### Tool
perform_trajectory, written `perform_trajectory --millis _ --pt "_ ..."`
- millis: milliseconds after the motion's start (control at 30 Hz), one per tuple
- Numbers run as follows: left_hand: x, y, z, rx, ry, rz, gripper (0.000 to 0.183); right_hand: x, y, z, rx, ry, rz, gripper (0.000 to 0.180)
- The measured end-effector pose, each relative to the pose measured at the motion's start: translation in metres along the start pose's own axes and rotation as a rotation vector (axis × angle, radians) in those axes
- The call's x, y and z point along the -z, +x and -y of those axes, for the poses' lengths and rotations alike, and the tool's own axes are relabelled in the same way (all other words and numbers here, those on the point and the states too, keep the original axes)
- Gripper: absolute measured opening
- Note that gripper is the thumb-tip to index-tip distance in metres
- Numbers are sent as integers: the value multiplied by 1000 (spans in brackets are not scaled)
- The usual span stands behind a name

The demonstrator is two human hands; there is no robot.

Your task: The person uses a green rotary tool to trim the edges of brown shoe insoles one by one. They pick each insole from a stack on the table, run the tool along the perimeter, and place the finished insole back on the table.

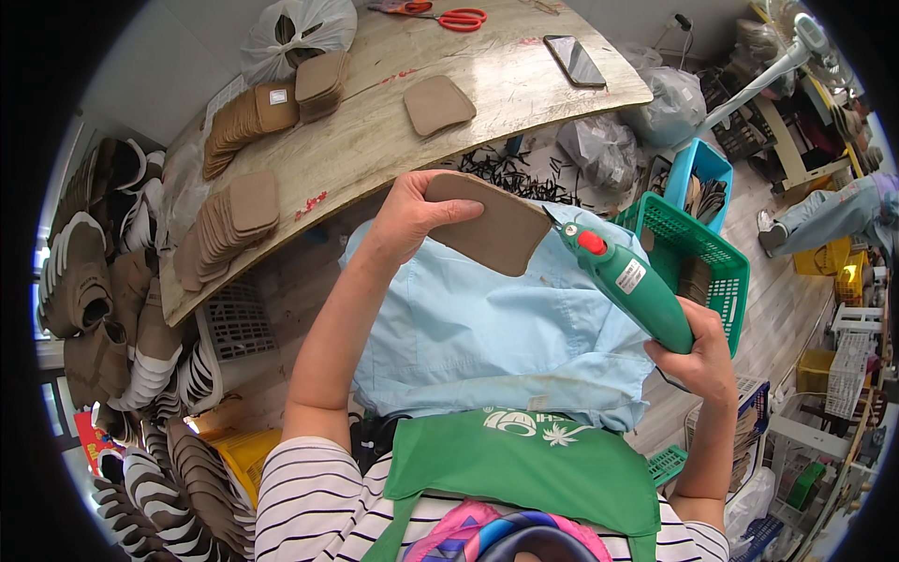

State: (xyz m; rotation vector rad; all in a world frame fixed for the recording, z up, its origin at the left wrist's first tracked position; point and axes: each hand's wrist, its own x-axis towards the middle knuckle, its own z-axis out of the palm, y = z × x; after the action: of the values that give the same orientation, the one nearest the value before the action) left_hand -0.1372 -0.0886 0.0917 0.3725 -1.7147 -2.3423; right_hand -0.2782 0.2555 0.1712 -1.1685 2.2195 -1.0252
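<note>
My left hand (421,218) grips a brown rounded-corner panel (491,225) by its left end, thumb on top. The panel seems to be leather or fabric and is held in the air over the light blue cloth (491,330) on my lap. In my right hand (699,351) is a green hand-held power trimmer (632,288) with a red button. Its dark pointed tip (549,214) is at the panel's right corner; whether they touch, I cannot tell. A cord trails below that hand.
On the wooden table (372,133) are stacked brown panels (228,232), a single panel (439,105), a phone (574,61) and red-handled scissors (462,20). Dark scraps (516,175) lie beyond my lap. A green basket (730,281) stands at right; shoe uppers (84,281) are piled left. Someone's leg (822,218) shows far right.
</note>
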Motion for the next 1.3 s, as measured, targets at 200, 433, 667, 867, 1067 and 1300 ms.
perform_trajectory --millis 200,433,667,867,1067,1300 --pt "-2 -2 -5 -10 47 19 23 0 4 4 32 11 21 21" --pt "-7 -3 -9 -21 87 32 20 0 7 8 31 0 43 20" --pt "-17 -3 -11 -42 126 135 17 -4 11 10 66 -5 57 20" --pt "-27 1 -11 19 130 248 18 -3 16 16 103 -35 57 20" --pt "-36 4 -5 83 198 335 21 -5 24 14 129 -29 48 21" --pt "16 37 -3 32 148 113 20 5 11 -6 -175 13 -108 23"
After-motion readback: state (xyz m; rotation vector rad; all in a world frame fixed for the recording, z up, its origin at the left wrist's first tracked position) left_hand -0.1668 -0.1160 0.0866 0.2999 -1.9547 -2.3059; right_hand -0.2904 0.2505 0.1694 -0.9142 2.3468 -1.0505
